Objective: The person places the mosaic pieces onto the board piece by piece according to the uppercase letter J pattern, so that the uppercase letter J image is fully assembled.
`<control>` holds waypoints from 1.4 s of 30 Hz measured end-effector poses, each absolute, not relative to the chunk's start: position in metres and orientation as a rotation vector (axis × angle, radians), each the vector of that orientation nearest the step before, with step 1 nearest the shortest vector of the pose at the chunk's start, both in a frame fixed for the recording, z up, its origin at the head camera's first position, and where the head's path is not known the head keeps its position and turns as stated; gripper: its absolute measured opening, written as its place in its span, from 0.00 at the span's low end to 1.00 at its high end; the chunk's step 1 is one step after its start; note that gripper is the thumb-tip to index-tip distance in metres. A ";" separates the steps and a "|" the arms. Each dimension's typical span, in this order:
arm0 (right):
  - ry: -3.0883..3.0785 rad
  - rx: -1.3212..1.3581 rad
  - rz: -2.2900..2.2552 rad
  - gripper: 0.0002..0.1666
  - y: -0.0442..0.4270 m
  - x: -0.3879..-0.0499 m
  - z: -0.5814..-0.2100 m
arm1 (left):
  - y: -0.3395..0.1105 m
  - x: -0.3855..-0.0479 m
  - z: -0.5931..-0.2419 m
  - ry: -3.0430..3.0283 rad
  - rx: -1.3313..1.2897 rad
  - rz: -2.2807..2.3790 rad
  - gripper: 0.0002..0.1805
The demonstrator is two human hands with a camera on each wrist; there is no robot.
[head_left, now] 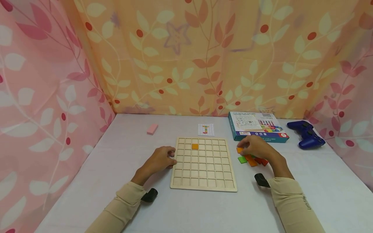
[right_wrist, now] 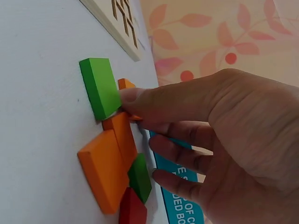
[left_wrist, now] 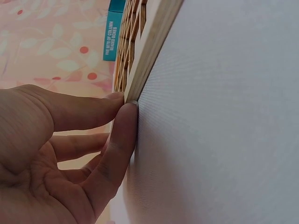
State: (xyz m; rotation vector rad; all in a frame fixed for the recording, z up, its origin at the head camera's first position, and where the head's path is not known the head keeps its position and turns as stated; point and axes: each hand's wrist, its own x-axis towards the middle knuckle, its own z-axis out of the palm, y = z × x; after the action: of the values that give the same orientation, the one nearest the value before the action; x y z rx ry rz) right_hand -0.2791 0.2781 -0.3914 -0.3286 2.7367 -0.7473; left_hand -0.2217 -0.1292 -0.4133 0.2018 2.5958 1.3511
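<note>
My left hand [head_left: 158,159] is at the left edge of a pale wooden grid board [head_left: 204,188]. In the left wrist view, thumb and a finger pinch the board's rim [left_wrist: 142,65]. One orange square tile [head_left: 195,146] sits in a cell of the board's top row. Right of the board, my right hand [head_left: 256,147] reaches over a small pile of coloured tiles. Its thumb and forefinger pinch an orange tile [right_wrist: 125,84], partly hidden behind the thumb. Close by lie a green tile [right_wrist: 102,88], another orange tile [right_wrist: 103,170] and a red tile [right_wrist: 132,207].
Behind the board lies a small pattern card [head_left: 206,129] with a coloured T-like figure. A pink block [head_left: 152,129] is at the back left. A teal-sided box [head_left: 259,126] and a blue game controller [head_left: 306,134] stand at the back right. Patterned curtains surround the white table.
</note>
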 end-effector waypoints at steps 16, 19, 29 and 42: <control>2.808 -0.425 -0.915 0.23 0.244 -0.282 -0.400 | -0.129 -0.222 -0.415 2.587 0.199 1.364 0.30; 2.831 -0.454 -0.936 0.23 0.234 -0.283 -0.401 | -0.129 -0.222 -0.415 2.598 0.201 1.353 0.30; 2.879 -0.549 -0.944 0.21 0.207 -0.285 -0.403 | -0.128 -0.222 -0.416 2.605 0.196 1.348 0.29; 2.892 -0.652 -0.880 0.18 0.181 -0.286 -0.401 | -0.128 -0.222 -0.416 2.597 0.198 1.359 0.29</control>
State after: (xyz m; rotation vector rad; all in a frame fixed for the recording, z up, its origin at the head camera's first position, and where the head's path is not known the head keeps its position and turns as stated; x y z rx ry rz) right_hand -0.2864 0.1812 -0.4015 -0.6517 2.8915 -0.8795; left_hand -0.2220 -0.1282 -0.4157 0.1982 2.5971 1.3593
